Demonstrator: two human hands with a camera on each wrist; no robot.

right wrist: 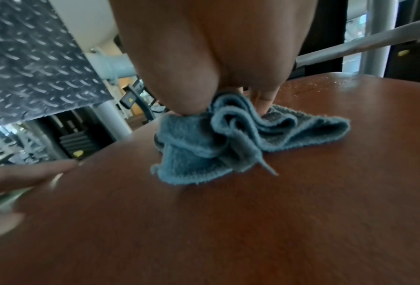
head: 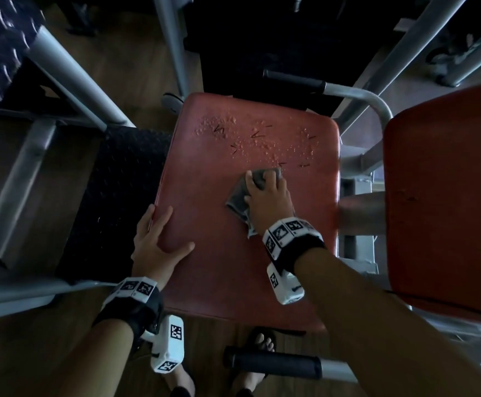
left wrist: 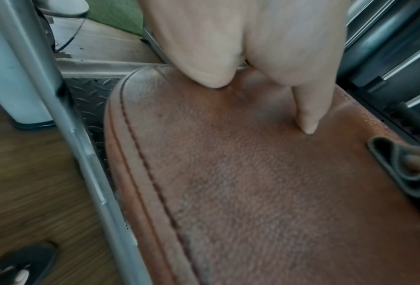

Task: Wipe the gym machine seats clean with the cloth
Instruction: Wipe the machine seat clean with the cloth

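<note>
A red padded seat (head: 219,167) fills the middle of the head view. Water droplets (head: 262,141) and small dark specks lie on its far half. A grey-blue cloth (head: 237,203) lies bunched on the seat, right of centre. My right hand (head: 265,190) grips it and presses it down just short of the droplets. In the right wrist view the thumb (right wrist: 179,86) and a finger dig into the cloth (right wrist: 204,150). My left hand (head: 161,233) rests flat on the seat's left edge, fingers (left wrist: 306,119) straight on the leather (left wrist: 252,192).
A second red pad (head: 448,196) stands close on the right. Grey frame tubes (head: 73,78) and a black diamond-plate step (head: 118,202) flank the seat's left. Black handle grips lie at the far right (head: 293,78) and near side (head: 273,365). Sandalled feet (head: 262,339) stand below.
</note>
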